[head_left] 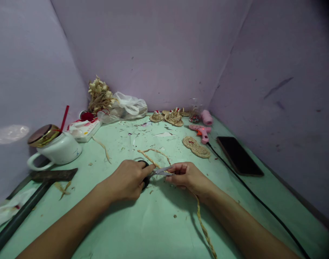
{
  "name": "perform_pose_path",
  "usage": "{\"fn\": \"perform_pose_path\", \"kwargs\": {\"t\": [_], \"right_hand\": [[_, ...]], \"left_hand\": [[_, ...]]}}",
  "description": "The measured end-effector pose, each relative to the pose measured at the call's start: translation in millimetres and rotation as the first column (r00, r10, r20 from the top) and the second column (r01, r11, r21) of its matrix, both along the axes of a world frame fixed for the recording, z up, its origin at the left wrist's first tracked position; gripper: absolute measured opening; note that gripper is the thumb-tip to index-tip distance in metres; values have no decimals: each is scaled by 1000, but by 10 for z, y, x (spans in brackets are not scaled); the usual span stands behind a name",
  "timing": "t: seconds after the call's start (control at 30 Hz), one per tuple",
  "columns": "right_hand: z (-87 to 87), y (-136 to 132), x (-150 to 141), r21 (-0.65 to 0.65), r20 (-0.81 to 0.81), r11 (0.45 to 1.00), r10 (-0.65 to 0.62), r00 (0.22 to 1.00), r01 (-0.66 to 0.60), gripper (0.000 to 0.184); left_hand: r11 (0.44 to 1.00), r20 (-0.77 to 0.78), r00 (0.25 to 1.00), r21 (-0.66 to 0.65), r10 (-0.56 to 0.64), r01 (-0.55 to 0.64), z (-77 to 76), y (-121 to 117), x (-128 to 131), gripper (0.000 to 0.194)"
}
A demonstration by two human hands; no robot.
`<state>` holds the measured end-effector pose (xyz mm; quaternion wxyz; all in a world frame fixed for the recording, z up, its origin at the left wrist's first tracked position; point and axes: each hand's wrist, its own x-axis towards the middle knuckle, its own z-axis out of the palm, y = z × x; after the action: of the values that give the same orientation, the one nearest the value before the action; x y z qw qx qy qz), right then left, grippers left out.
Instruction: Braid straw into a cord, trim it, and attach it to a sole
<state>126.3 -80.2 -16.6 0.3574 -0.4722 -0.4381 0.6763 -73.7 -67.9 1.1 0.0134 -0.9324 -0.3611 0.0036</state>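
My left hand is closed on the black handles of a pair of scissors, its blades parted and pointing right. Between my right thumb and fingers I pinch a braided straw cord; my right hand sits right at the blade tips. One stretch of the cord loops over the table beyond the scissors, and another hangs from under my right palm toward the near edge. The cord passes by the blades; whether they touch it I cannot tell. A figure-eight coiled straw piece lies beyond my right hand.
A pink glue gun, its black cable and a phone lie at right. Small straw hats and pink thread stand behind. At left are a white mug, a hammer, a box and a plastic bag.
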Motion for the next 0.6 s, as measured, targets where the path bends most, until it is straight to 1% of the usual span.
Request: {"fn": "perform_pose_path", "kwargs": {"t": [0.13,0.4,0.6], "right_hand": [[-6,-7,-16,29,52,1000,-7,999,6,17],[8,-7,-31,30,39,999,-24,999,23,15],[3,-14,-37,39,22,999,-6,1000,6,16]], "left_hand": [[1000,-3,1000,-9,20,-20,-1,-18,16,47],[999,10,1000,-37,19,-19,21,-27,19,45],[999,6,1000,-39,10,-9,24,-16,10,45]]}}
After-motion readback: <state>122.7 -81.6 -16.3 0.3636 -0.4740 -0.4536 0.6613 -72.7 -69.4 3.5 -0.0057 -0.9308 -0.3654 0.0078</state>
